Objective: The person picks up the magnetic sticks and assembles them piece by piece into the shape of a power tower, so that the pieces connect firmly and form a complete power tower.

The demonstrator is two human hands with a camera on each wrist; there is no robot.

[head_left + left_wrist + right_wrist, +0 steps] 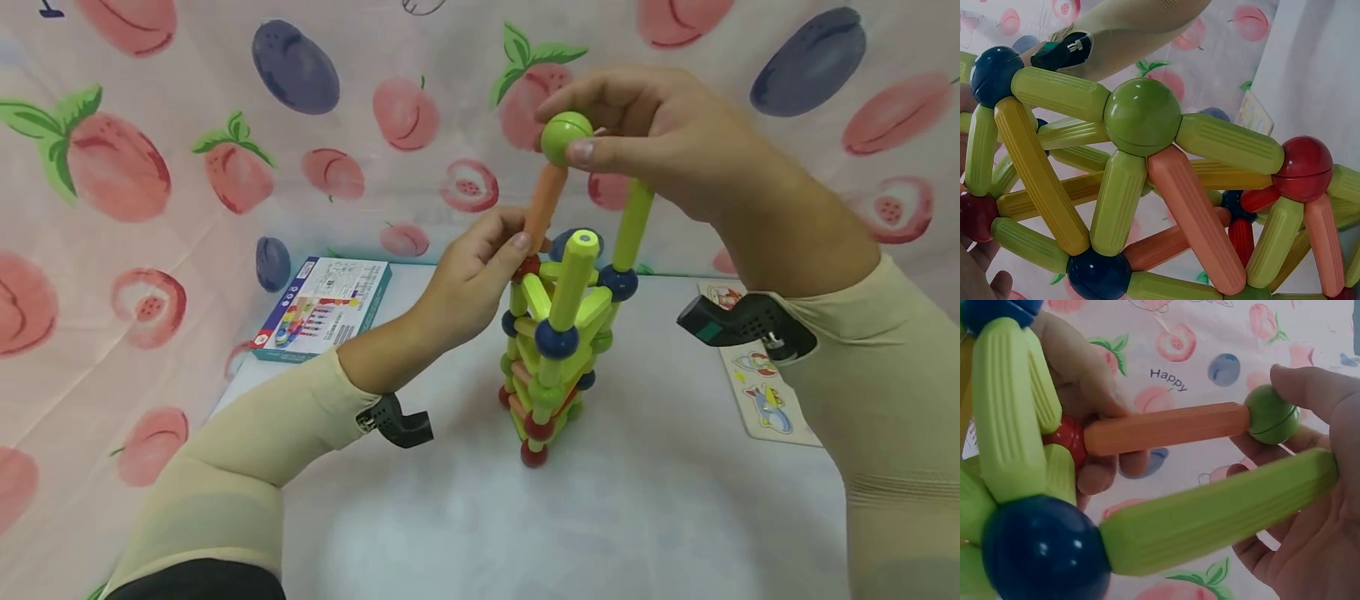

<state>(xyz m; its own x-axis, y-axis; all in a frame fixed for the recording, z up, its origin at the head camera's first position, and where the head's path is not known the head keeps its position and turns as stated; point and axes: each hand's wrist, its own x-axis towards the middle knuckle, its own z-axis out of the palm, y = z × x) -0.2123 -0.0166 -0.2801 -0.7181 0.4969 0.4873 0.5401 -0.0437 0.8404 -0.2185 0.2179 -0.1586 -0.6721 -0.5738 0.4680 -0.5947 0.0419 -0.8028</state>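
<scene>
A tower of toy rods and balls stands upright on the table. At its top an orange rod leans slightly, its lower end against a red ball. My left hand grips that red ball and the rod's foot. My right hand pinches a green ball between thumb and fingers, and this ball touches the rod's upper end. Two light green rods rise beside it from blue balls: the front rod and the right rod. The left wrist view shows the tower's side, with a large green ball.
A flat printed box lies at the back left of the white table. On the right is a board with cartoon pictures, partly hidden by the right arm. A fruit-patterned cloth hangs behind.
</scene>
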